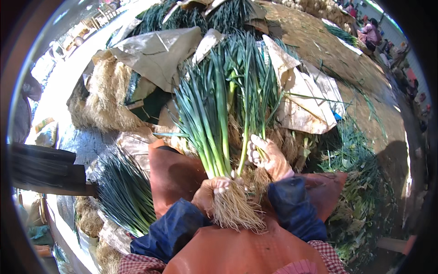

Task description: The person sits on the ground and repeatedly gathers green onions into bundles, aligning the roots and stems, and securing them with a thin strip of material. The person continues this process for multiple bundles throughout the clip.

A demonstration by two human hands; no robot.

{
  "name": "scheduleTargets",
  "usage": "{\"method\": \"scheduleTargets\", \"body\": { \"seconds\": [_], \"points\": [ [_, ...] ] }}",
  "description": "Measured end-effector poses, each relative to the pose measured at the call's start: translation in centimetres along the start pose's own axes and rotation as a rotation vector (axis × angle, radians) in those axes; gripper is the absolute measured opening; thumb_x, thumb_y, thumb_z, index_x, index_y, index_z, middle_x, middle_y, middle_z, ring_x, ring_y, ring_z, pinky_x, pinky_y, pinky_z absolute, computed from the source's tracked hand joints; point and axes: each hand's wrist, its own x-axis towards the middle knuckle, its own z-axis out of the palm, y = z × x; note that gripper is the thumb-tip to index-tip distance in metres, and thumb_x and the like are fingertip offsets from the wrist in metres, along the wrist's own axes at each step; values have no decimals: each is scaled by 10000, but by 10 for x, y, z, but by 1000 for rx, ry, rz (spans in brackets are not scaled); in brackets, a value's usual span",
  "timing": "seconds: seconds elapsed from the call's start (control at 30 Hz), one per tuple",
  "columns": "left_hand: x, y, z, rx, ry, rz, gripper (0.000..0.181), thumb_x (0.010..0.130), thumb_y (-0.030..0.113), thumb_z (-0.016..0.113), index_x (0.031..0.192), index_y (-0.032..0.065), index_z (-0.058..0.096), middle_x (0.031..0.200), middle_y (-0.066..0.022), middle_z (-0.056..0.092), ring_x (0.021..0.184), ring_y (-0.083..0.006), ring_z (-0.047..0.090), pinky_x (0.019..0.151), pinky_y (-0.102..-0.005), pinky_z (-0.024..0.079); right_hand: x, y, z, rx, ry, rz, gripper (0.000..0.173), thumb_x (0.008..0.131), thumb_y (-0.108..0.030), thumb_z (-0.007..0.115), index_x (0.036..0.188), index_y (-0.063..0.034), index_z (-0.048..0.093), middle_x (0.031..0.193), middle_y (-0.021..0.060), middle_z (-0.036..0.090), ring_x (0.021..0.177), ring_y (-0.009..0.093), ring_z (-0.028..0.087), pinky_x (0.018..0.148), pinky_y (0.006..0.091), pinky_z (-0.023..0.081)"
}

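My left hand (208, 195) is closed around the white lower stems of a bunch of green onions (207, 130), just above their hanging pale roots (236, 205). To its right, my right hand (272, 159) grips one or more thin green onion stalks, with brown roots below it. Another tall green stalk (246, 137) stands between the hands. Behind both hands lies a larger pile of green onions (267, 85), roots towards me. An orange apron (239, 250) covers my lap beneath the hands.
A bundle of green onions (125, 191) lies at my left. Sacking (301, 99) lies beyond the pile, and root masses (109, 96) show at upper left. Leaf trimmings (359, 191) cover the ground at right. Several people sit at far upper right, one in pink (370, 33). A co-worker's dark sleeve (48, 171) is at left.
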Motion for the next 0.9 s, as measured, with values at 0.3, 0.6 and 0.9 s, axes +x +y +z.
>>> {"method": "scheduleTargets", "body": {
  "seconds": [0.3,0.6,0.9],
  "points": [
    [-4,-4,31,42,101,19,137,779,123,498,831,4,542,844,-116,576,784,-201,574,713,-349,491,16,-13,25,199,-114,-31,149,854,-223,507,903,-90,552,653,-26,519,502,62,488,419,201,427],
    [11,5,53,54,142,94,227,737,131,515,933,17,534,863,-136,586,773,-275,564,733,-415,471,17,-7,23,145,-108,-169,189,822,-230,560,854,-45,581,678,-13,544,537,61,494,421,186,378],
    [21,-7,64,14,204,231,209,729,106,526,892,-22,551,833,-131,581,728,-251,559,702,-378,481,16,64,-12,-26,84,-344,169,838,-176,525,903,-30,580,704,4,562,569,101,520,513,225,432]
  ]
}}
